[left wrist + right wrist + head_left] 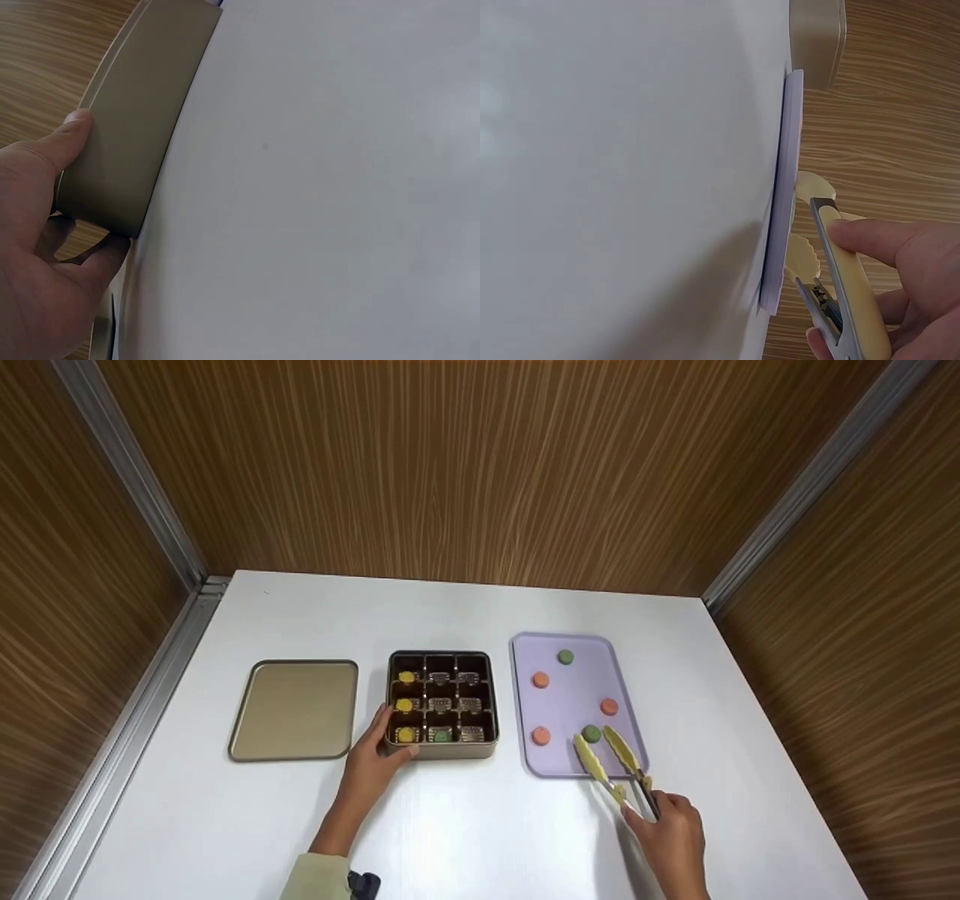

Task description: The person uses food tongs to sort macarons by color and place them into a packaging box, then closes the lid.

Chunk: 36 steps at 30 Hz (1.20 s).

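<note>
My left hand (370,761) grips the near left corner of a gold tin box (457,751), its thumb on the front wall. The box has a dark divided insert. Three yellow macarons (406,705) fill its left column, and a green macaron (441,735) sits in the front middle compartment. My right hand (670,832) holds yellow-tipped tongs (592,760) over a lilac tray (574,765). The spread tong tips stand on either side of a green macaron (592,733); whether they touch it, I cannot tell. In the right wrist view the tongs (847,285) reach the tray's edge (784,195).
Another green macaron (565,657) and three orange-pink macarons (541,736) lie on the tray. Left of the box, a flat gold lid (294,711) lies on the white table (465,840). Wood-grain panels (450,472) enclose the back and sides.
</note>
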Motion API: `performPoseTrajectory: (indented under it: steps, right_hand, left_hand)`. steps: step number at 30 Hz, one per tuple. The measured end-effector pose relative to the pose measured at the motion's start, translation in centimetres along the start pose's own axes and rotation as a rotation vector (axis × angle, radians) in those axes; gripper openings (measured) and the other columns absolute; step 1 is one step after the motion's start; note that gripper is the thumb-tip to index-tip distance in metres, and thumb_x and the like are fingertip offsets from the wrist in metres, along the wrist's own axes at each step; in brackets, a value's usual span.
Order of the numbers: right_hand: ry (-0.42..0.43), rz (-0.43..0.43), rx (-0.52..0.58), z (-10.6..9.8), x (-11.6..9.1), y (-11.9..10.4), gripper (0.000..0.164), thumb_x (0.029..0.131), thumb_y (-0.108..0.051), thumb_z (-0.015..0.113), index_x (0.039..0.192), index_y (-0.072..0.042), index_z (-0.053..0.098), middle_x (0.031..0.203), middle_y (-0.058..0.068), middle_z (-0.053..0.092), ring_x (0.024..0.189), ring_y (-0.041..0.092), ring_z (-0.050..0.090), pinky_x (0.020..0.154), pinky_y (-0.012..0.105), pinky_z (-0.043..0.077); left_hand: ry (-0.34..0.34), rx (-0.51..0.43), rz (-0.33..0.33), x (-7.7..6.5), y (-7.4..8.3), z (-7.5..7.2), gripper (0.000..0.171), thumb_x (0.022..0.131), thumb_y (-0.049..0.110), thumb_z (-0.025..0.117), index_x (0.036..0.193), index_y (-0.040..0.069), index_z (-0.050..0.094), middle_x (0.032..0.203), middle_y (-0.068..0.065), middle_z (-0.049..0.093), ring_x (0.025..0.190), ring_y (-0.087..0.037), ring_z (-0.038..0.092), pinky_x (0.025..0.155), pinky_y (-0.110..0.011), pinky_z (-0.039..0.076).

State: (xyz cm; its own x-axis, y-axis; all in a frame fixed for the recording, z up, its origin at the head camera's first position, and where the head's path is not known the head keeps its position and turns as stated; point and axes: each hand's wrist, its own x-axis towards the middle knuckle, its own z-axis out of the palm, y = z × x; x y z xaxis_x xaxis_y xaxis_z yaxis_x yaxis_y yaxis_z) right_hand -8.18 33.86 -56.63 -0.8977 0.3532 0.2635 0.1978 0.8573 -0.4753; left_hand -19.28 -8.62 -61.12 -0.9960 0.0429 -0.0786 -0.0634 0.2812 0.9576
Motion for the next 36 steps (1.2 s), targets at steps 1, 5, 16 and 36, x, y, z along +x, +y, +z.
performPoseTrajectory:
  steps: [1,5,16,36]
  right_hand:
    - [-0.004,0.004,0.000,0.00,-0.01,-0.01,0.048,0.072,-0.011,0.088,0.105,0.017,0.070,0.103,0.035,0.065,0.094,0.048,0.062,0.081,0.059,0.050]
    - [-0.026,0.026,-0.002,0.01,0.00,-0.09,0.048,0.074,-0.012,0.087,0.107,0.017,0.069,0.106,0.035,0.064,0.097,0.049,0.061,0.083,0.059,0.049]
    - [-0.029,0.025,0.003,0.16,-0.21,-0.22,0.046,0.075,-0.009,0.085,0.109,0.017,0.069,0.102,0.034,0.064,0.096,0.048,0.062,0.084,0.058,0.050]
    - [-0.055,0.042,-0.008,0.13,-0.20,-0.52,0.043,0.078,-0.010,0.083,0.111,0.014,0.070,0.104,0.032,0.065,0.098,0.046,0.062,0.086,0.058,0.050]
  left_hand:
    - [0.000,0.002,0.002,0.01,-0.01,0.01,0.091,0.087,0.045,0.078,0.160,0.035,0.025,0.170,0.006,0.016,0.156,-0.028,0.013,0.125,-0.052,0.019]
    - [0.005,0.010,0.006,-0.01,-0.01,-0.01,0.091,0.086,0.045,0.078,0.160,0.034,0.026,0.170,0.006,0.017,0.156,-0.028,0.014,0.125,-0.052,0.019]
    - [0.001,0.027,0.020,-0.09,0.23,-0.06,0.092,0.087,0.045,0.078,0.161,0.031,0.026,0.170,0.005,0.016,0.156,-0.029,0.014,0.124,-0.054,0.020]
    - [0.011,0.027,0.008,0.09,0.04,0.06,0.093,0.086,0.047,0.079,0.161,0.033,0.026,0.170,0.006,0.016,0.156,-0.030,0.015,0.124,-0.053,0.019]
